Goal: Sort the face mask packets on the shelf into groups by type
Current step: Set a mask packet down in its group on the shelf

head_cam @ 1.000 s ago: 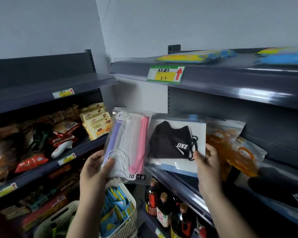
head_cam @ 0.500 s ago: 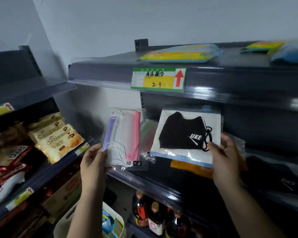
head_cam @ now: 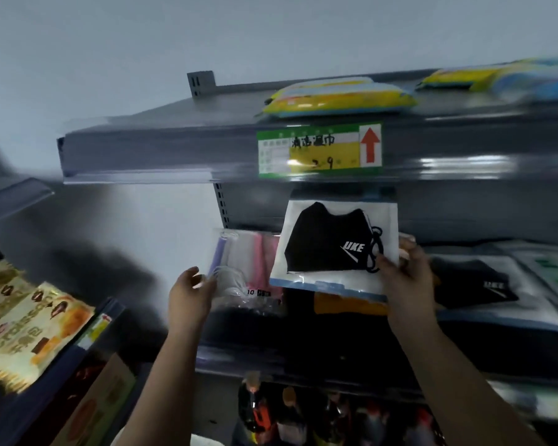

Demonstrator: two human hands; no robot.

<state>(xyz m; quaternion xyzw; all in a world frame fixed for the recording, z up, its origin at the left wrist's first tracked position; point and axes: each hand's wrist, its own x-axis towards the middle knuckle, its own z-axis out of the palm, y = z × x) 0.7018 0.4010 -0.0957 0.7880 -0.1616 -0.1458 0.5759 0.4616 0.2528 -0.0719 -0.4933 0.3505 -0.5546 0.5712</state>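
The black mask packet (head_cam: 335,246), light, floppy and slick, hung above the shelf's front edge (head_cam: 303,368), pinched at its right edge by the right hand (head_cam: 403,272); the left hand (head_cam: 190,291) gripped the pastel mask packet (head_cam: 242,268) by its lower left corner.

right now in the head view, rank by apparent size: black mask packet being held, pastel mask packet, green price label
1. Black mask packet, largest, though nearer the camera.
2. Green price label.
3. Pastel mask packet, partly hidden, so unsure against the label.
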